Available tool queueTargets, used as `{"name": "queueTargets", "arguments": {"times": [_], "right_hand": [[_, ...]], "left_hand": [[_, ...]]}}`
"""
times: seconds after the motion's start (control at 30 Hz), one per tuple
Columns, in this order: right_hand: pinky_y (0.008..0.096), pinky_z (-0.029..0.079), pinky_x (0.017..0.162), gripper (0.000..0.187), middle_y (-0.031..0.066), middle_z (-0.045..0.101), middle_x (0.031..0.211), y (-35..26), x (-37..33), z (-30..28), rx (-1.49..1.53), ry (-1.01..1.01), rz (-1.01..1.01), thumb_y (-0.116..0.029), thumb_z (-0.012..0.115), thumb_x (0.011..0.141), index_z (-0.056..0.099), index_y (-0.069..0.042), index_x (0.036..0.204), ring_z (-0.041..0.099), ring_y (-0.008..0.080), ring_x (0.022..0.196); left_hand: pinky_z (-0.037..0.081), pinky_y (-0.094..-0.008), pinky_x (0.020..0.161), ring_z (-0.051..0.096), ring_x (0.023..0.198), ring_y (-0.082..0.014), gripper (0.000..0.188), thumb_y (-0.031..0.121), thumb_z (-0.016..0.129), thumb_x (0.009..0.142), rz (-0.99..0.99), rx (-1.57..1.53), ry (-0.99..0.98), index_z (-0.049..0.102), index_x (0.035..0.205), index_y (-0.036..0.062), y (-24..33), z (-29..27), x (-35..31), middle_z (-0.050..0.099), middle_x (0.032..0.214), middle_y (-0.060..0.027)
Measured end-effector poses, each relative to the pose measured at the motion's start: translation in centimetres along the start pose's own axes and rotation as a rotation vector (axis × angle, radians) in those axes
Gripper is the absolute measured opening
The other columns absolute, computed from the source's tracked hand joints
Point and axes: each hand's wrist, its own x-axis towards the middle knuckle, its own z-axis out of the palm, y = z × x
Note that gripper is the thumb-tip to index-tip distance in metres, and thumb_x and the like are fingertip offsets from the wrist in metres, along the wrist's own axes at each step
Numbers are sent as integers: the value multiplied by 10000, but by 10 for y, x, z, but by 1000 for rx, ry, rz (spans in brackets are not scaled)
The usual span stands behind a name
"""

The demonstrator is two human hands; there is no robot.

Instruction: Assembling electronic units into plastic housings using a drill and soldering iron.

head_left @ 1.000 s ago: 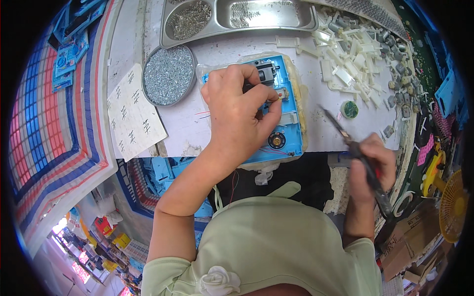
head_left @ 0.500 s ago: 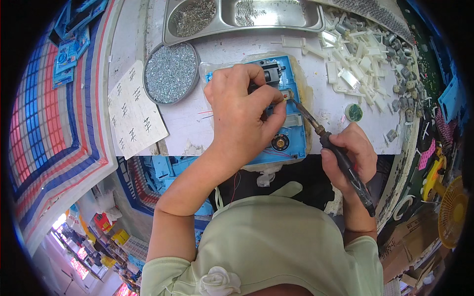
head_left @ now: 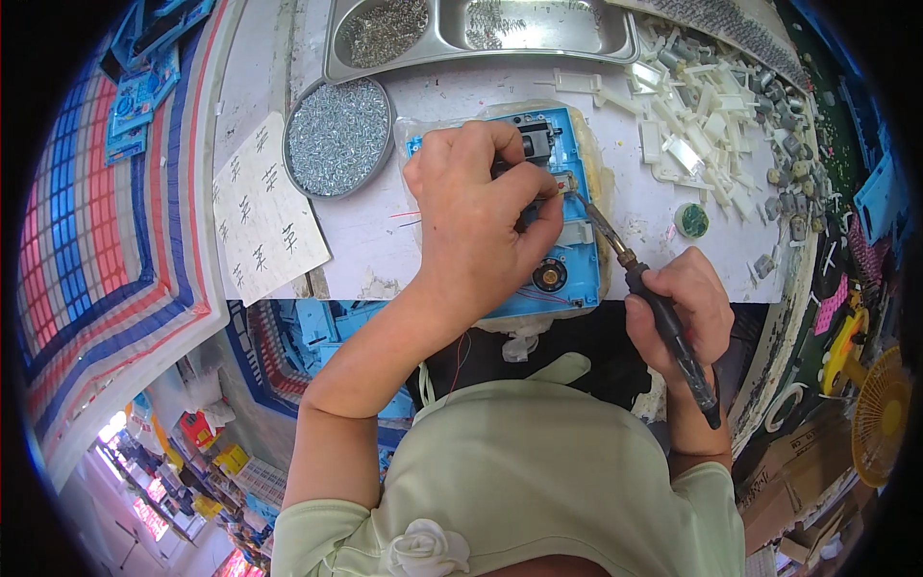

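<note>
A blue plastic housing [head_left: 585, 255] lies face up on the table, fitted with a black part [head_left: 536, 141], a small board [head_left: 565, 183] and a round speaker-like part [head_left: 550, 276]. My left hand [head_left: 471, 207] rests over its left half, thumb and fingers pinched by the board. What they pinch is hidden; thin red and dark wires [head_left: 406, 215] stick out on the hand's left side. My right hand [head_left: 700, 303] is closed round the dark handle of a soldering iron [head_left: 665, 313]. The iron's tip reaches the edge of the small board.
A round dish of small metal pieces [head_left: 338, 137] and a paper with handwriting [head_left: 264, 216] lie at left. Behind is a metal tray [head_left: 538, 27] with springs. White plastic parts [head_left: 697, 144] and grey pieces [head_left: 793, 183] are piled at right, near a small green-topped round container [head_left: 690, 220].
The whole view has shifted slightly. Both hands hold nearly the same pose, and the iron's tip stays by the small board.
</note>
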Motion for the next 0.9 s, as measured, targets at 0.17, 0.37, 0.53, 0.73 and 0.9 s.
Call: {"name": "queueTargets", "arguments": {"times": [0.17, 0.37, 0.53, 0.73, 0.9], "right_hand": [[306, 379, 509, 305, 60, 597, 676, -1, 4, -2, -8, -28, -28, -33, 819, 762, 669, -6, 1026, 502, 206, 552], [310, 378, 508, 309, 64, 595, 676, -2, 1, -2, -7, -3, -8, -13, 815, 751, 665, -3, 1021, 500, 206, 549], [309, 371, 511, 314, 64, 578, 661, -2, -2, -8, -5, 21, 3, -1, 810, 746, 656, 1, 1020, 493, 205, 547], [309, 361, 513, 301, 61, 565, 652, -1, -1, -12, -2, 25, 0, -4, 807, 751, 653, 4, 1010, 492, 205, 550], [310, 361, 513, 302, 66, 574, 656, 2, 1, -12, 18, 27, -7, -6, 806, 749, 656, 6, 1011, 496, 207, 552]], "left_hand": [[329, -410, 849, 472, 953, -258, 157, 131, 817, 671, 4, -3, 0, 725, 797, 147, 0, 0, 1, 528, 1000, -34], [326, -409, 840, 473, 942, -254, 151, 139, 817, 675, 3, 7, 11, 726, 795, 148, 0, 1, 0, 529, 997, -31], [325, -409, 837, 477, 937, -248, 144, 139, 817, 683, 0, 12, 5, 729, 798, 146, 1, 0, 0, 532, 991, -31], [328, -402, 846, 493, 921, -240, 128, 138, 812, 712, 20, 0, 3, 741, 818, 131, 0, -3, 1, 546, 989, -35], [334, -395, 845, 513, 900, -230, 120, 125, 797, 735, 38, -34, 27, 753, 846, 113, -2, -4, 2, 561, 962, -35]]}}
